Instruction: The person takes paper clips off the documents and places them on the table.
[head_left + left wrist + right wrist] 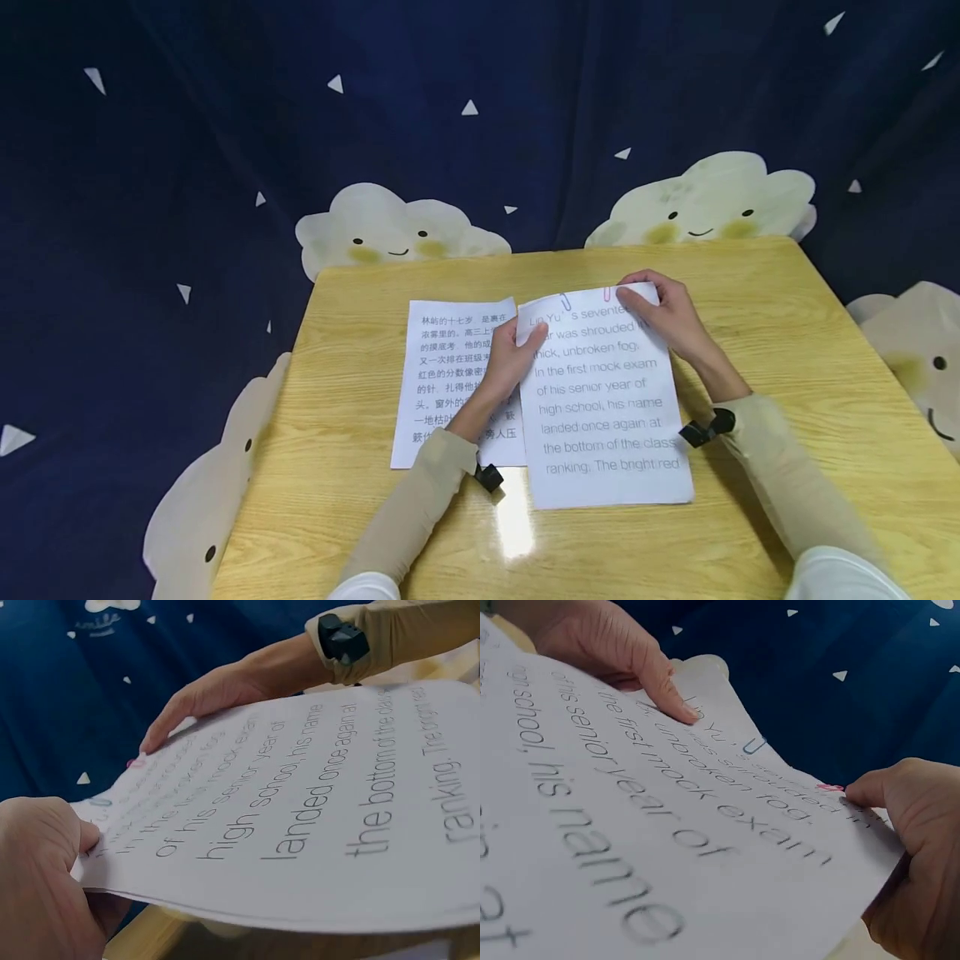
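Both hands hold a stack of paper sheets (600,400) printed with large English text, raised and tilted over the table. My left hand (513,358) pinches its left edge near the top, thumb on the printed face. The right hand (663,312) grips the top right corner, its thumb beside a pink paper clip (607,294). A blue paper clip (566,302) sits on the top edge, left of the pink one. Under the left forearm lies a sheet with Chinese text (450,375), partly covered by that arm and the English sheets.
The wooden table (337,358) extends around the papers on all sides. Behind it hangs a dark blue curtain (420,108) with white triangles and smiling clouds along the table's edges. Each wrist wears a small black camera (489,477).
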### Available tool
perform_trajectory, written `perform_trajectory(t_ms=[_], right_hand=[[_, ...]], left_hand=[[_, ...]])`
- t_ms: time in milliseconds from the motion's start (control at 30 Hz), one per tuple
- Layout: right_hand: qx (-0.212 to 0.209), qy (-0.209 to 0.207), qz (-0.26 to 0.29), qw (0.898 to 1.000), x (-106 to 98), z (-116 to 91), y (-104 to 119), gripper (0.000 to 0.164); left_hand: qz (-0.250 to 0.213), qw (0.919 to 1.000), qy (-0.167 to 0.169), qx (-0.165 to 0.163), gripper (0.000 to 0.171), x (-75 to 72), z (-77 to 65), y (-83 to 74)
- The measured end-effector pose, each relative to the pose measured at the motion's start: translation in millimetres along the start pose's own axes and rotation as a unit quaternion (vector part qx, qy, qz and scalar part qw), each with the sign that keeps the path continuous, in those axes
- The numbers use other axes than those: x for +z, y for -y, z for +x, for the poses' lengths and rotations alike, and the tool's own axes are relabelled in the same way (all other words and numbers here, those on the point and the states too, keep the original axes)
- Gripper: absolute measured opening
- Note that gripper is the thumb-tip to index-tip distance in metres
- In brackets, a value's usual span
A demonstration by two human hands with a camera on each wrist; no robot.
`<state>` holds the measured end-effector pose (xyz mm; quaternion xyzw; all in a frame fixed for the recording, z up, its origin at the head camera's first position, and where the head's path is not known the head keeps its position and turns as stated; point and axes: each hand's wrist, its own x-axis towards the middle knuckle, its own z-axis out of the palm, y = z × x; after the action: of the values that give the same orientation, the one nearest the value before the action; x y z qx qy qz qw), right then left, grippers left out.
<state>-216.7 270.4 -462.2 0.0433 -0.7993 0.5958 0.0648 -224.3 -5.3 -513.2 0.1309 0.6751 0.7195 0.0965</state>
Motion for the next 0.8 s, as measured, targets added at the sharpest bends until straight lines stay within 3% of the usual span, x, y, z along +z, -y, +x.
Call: perform_trajectory(t_ms=[233,400,600,800], right_hand=[[-0.058,0.02,-0.012,0.998,15,7,25,0.021],[-0.069,0.022,-0.038,0.997,25,3,49,0.016],[-0.083,0.012,-0.081,0.993,24,14,27,0.015],[-0.101,0.012,-0.104,0.989,22,17,26,0.013]], left_hand=[[0.021,0.9994,-0.015,0.022,0.033,-17.0,1.4,-6.5],[0.037,0.9986,-0.012,0.035,0.034,-24.5,1.4,-10.1],[0.051,0.9977,-0.014,0.041,0.036,-26.7,3.4,-12.2],[0.058,0.9971,-0.008,0.049,0.036,-28.5,4.9,-14.9]])
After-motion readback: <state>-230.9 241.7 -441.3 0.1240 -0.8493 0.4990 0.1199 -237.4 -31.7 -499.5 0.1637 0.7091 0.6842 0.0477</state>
